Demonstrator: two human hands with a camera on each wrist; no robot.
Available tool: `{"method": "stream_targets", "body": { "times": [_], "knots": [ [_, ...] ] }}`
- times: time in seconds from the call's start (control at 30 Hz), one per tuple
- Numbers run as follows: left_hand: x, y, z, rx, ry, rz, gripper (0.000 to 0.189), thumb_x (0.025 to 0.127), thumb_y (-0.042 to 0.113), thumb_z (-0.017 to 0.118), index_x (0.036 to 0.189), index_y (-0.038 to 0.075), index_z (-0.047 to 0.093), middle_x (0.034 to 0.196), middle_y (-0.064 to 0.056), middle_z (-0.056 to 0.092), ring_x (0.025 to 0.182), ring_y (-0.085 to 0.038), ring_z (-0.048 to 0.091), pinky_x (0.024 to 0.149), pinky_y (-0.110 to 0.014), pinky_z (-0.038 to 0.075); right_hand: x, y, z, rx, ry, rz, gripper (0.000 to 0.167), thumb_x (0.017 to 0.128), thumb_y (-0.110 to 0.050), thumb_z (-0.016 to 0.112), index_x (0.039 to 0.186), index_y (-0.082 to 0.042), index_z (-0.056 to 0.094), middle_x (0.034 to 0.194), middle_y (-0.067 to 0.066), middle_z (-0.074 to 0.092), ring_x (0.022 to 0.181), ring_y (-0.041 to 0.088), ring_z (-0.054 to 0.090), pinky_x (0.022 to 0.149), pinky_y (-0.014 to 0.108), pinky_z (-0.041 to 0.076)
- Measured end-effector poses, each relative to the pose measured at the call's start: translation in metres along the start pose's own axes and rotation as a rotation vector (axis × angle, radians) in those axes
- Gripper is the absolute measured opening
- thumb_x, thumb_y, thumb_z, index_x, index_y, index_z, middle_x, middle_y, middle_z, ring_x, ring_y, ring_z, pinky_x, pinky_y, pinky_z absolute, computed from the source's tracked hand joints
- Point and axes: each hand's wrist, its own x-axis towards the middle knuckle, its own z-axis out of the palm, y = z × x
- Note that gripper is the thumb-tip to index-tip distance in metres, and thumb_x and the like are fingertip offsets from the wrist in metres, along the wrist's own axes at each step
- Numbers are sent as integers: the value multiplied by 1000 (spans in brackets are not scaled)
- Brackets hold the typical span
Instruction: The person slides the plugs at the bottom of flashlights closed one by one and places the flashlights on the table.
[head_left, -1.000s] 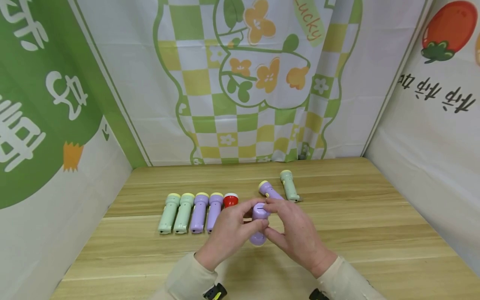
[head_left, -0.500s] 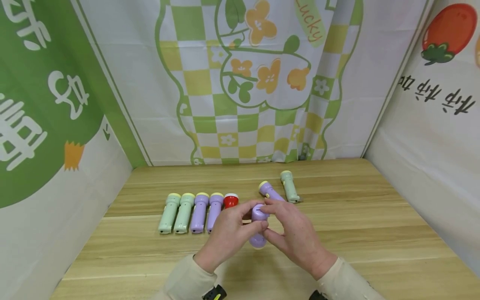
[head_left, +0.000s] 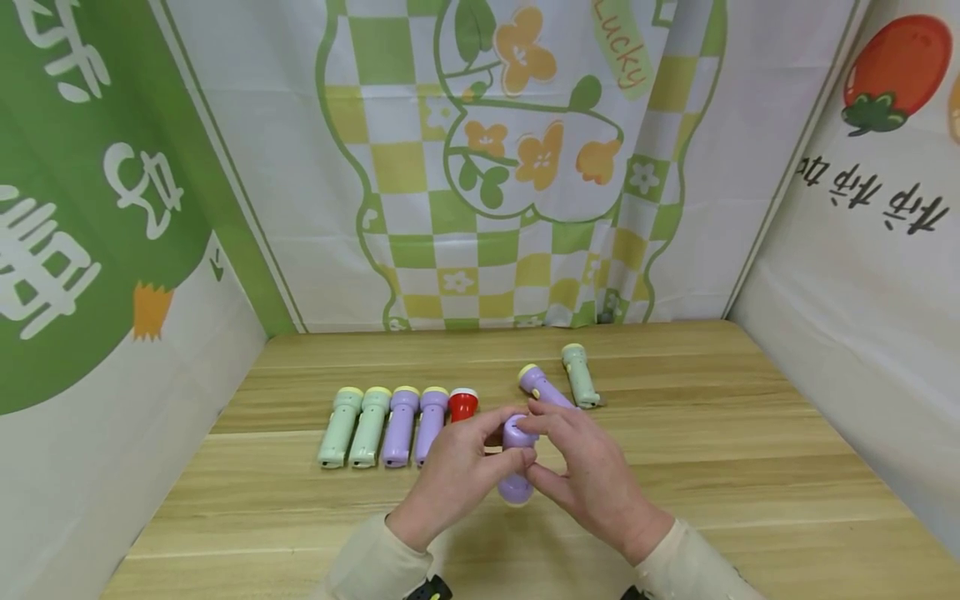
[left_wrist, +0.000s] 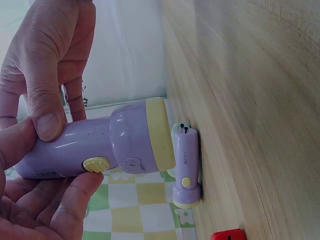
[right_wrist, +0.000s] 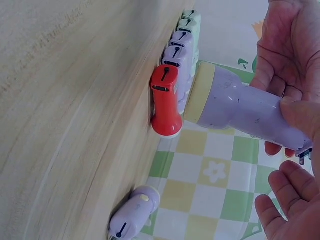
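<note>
A purple flashlight with a yellow lens rim is held above the table, lens end down. My left hand grips its body with thumb and fingers. In the left wrist view a left fingertip lies against the yellow switch. My right hand has its index finger over the tail end and its thumb at the side. Its other fingers hang free of the flashlight in the right wrist view. Small metal plug prongs stick out at the tail there. Hands cover part of the tail.
Left on the wooden table, green flashlights and purple flashlights lie in a row, ending with a red flashlight. Behind my right hand lie another purple flashlight and a green flashlight. Printed curtains surround the table.
The held flashlight's lens end has dropped slightly lower in view. My right index finger has shifted on the tail, and its dark slot shows less. The other flashlights stay put.
</note>
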Motion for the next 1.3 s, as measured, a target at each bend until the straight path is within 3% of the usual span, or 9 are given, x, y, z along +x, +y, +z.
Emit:
{"method": "stream_targets", "body": {
  "times": [0.43,0.9,1.3],
  "knots": [
    [-2,1,-1,-10,-3,16,41,89,14,76,129,24,72,102,18,73,96,-6,71,89,-26,59,2,-7,0,6,-18,-1,59,74,-7,91,127,-15,68,134,10,69,126,31,66,93,51,59],
    [-2,-2,-3,27,-30,19,43,89,17,76,131,24,70,101,16,73,97,-7,72,89,-37,62,2,-7,-1,7,-64,22,58,77,-13,91,129,-15,67,136,10,68,130,31,63,96,52,58],
    [-1,-5,-7,79,-95,36,36,98,23,68,134,23,67,103,17,72,97,-1,69,91,-29,59,2,-5,1,5,-80,22,57,79,-17,91,130,-17,66,137,7,66,130,32,63,96,53,58]
  ]
}}
